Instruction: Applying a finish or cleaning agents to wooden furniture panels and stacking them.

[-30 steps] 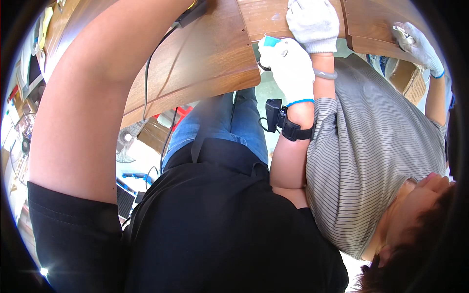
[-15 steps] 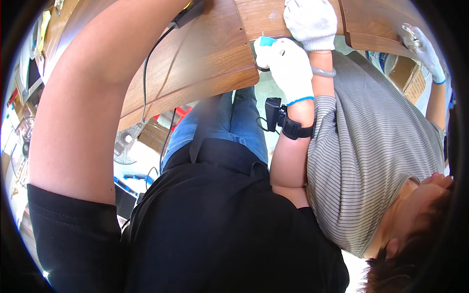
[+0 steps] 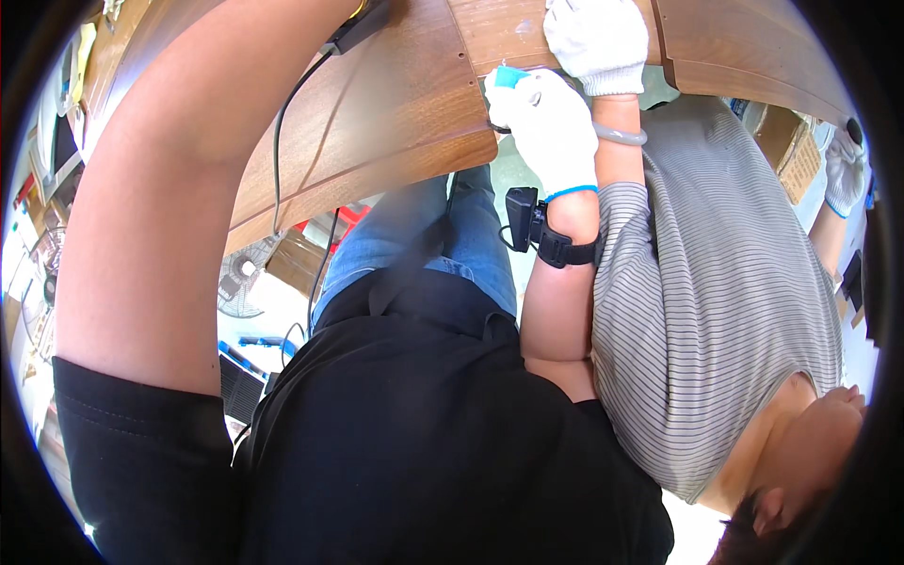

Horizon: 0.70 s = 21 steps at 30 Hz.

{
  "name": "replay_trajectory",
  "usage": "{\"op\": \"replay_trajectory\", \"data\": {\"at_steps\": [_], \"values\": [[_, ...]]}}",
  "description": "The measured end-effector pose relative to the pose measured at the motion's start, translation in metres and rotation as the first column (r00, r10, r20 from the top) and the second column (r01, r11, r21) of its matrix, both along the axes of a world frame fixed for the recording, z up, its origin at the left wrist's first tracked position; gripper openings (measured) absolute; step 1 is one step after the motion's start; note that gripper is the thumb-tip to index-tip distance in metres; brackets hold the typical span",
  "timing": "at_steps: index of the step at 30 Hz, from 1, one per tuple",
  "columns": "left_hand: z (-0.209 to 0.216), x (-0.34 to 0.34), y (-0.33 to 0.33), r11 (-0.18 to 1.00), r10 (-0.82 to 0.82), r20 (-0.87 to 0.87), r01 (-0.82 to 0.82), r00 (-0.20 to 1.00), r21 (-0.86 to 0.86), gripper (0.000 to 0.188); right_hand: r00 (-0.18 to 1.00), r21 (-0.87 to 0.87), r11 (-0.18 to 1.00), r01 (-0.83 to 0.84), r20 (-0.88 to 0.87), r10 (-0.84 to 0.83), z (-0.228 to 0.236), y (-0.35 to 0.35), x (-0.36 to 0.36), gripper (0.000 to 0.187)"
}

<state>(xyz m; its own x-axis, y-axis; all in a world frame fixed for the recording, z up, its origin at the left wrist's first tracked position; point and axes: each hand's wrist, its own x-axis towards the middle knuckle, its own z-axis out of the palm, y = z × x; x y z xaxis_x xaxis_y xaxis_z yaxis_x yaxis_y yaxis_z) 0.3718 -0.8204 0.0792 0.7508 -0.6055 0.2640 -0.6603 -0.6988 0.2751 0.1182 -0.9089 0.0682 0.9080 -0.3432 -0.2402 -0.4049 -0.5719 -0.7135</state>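
My right hand [image 3: 551,132], in a white knit glove with a blue cuff, is closed around a small teal piece [image 3: 511,77]. What kind of thing the piece is, I cannot make out. It is held at the edge of a brown wooden panel [image 3: 405,122]. My bare left forearm [image 3: 202,104] reaches up over the panel on the left, and its hand lies beyond the top edge of the picture. A black strapped device [image 3: 363,26] with a cable shows at that wrist.
A co-worker in a striped shirt [image 3: 725,254] stands close on my right. Their near gloved hand [image 3: 598,42] rests on the wood; their other gloved hand [image 3: 845,169] is at the far right. Another wooden panel [image 3: 753,52], a cardboard box [image 3: 799,160] and a fan [image 3: 243,282] are around.
My right hand has shifted slightly left with the teal piece. The co-worker's far hand has come down off the right panel, and their body has leaned away.
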Motion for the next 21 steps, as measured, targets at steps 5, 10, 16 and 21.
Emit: {"op": "replay_trajectory", "data": {"at_steps": [5, 10, 16, 21], "values": [[0.004, 0.002, 0.006, 1.0, -0.008, -0.027, 0.009, 1.0, 0.018, 0.036, 0.997, -0.103, 0.993, -0.059, 0.05, 0.064, -0.01, 0.0, -0.002, 0.03], [0.003, 0.001, 0.011, 0.999, 0.049, -0.042, -0.048, 0.998, 0.019, 0.034, 0.97, -0.249, 0.968, -0.011, 0.232, 0.071, -0.027, 0.007, 0.003, 0.029], [0.019, 0.005, -0.005, 0.994, 0.028, -0.103, -0.017, 0.994, 0.108, 0.031, 0.994, 0.38, 0.925, 0.031, 0.082, -0.067, 0.022, -0.003, 0.008, 0.021], [-0.028, 0.041, 0.039, 0.971, -0.087, 0.112, 0.059, 0.99, 0.233, 0.043, 0.862, 0.431, 0.898, 0.092, 0.417, -0.288, -0.029, 0.038, 0.011, 0.022]]}}
